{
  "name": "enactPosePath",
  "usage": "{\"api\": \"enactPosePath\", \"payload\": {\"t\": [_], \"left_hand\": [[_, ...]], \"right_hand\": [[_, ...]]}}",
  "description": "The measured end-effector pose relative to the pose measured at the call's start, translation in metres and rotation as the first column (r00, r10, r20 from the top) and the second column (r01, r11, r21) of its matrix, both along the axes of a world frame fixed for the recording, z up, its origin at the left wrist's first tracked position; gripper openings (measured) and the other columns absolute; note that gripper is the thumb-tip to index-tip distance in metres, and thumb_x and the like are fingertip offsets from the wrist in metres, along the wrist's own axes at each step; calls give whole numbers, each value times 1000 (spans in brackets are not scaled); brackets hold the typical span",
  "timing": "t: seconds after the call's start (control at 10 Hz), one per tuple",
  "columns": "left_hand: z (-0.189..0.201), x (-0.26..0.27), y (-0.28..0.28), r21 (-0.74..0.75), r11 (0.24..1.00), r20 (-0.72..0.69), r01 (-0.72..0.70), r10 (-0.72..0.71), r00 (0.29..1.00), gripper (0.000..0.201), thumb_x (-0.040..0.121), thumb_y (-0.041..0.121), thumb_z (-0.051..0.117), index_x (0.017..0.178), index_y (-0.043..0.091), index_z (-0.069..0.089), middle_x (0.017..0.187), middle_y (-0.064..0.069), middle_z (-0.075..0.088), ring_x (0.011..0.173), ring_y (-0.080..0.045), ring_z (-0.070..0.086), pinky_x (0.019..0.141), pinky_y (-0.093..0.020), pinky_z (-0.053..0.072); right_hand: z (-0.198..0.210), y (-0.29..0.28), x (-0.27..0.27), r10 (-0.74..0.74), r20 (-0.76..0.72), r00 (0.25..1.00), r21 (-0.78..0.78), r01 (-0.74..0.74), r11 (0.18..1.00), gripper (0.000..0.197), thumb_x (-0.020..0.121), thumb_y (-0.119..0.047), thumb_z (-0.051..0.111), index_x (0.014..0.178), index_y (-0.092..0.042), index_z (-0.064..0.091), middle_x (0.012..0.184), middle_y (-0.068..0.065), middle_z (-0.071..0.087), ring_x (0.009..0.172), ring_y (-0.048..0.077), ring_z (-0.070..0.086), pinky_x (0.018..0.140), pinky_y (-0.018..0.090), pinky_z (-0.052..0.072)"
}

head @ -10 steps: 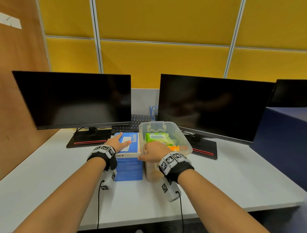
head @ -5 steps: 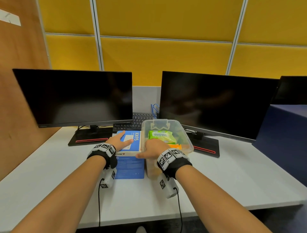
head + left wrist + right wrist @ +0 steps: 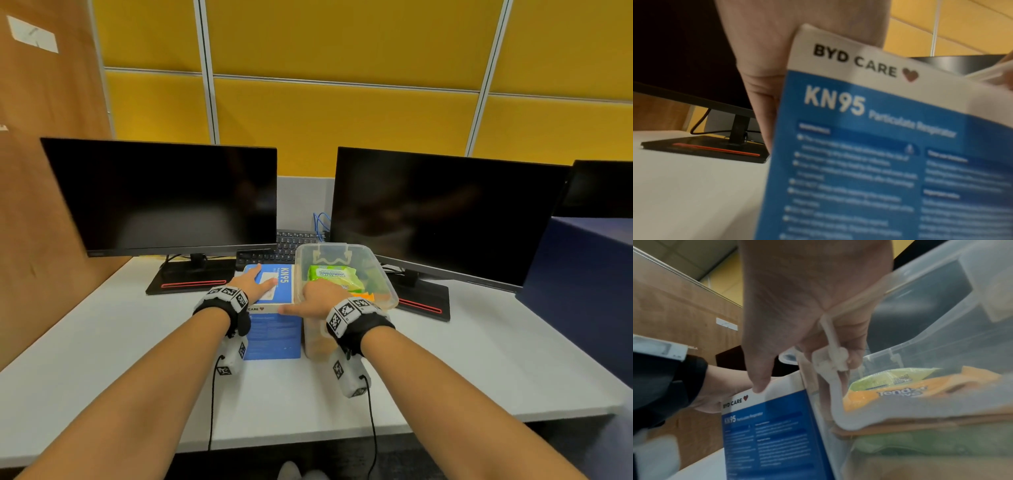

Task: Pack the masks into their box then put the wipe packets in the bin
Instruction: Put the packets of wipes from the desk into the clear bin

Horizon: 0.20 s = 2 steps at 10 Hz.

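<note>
1. Head view: the left hand [image 3: 255, 286] lies flat, fingers straight, on top of the closed blue mask box [image 3: 275, 337], which stands on the desk [image 3: 102, 359] touching the clear bin [image 3: 346, 274]. The right hand [image 3: 317, 298] rests on the bin's near rim, thumb out to the box top. Green and orange wipe packets [image 3: 334, 275] are in the bin.
2. Left wrist view: the palm sits over the box's top edge; no loose masks show.
3. Right wrist view: the right hand's fingers curl over the rim, packets stacked inside.

Both steps look essentially finished; only letting go seems left.
</note>
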<state>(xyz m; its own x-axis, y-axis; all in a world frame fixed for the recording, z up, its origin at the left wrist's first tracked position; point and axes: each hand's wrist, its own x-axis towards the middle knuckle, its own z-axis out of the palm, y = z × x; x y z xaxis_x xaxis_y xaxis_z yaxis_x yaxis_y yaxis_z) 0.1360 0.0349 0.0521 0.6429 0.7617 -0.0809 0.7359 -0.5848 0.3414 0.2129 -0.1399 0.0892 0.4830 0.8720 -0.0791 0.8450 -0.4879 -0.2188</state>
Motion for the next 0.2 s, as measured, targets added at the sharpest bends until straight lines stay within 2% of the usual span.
{"api": "enactPosePath", "payload": {"t": [0.1, 0.2], "left_hand": [[14, -12, -6, 30, 996, -135, 84, -79, 988, 59, 98, 52, 28, 150, 26, 20, 152, -10, 35, 130, -29, 46, 107, -40, 38], [67, -7, -14, 144, 985, -36, 99, -95, 995, 67, 97, 56, 22, 139, 9, 43, 140, -15, 50, 124, -31, 52, 106, -44, 40]], "right_hand": [[-1, 0, 1, -47, -55, 997, -117, 40, 992, 85, 75, -82, 41, 127, -16, 56, 119, 6, 60, 110, 25, 56, 96, 38, 43], [45, -1, 6, -77, -38, 996, -55, 75, 996, 93, 76, -82, 38, 139, -14, 49, 142, 10, 50, 129, 30, 48, 105, 42, 38]]}}
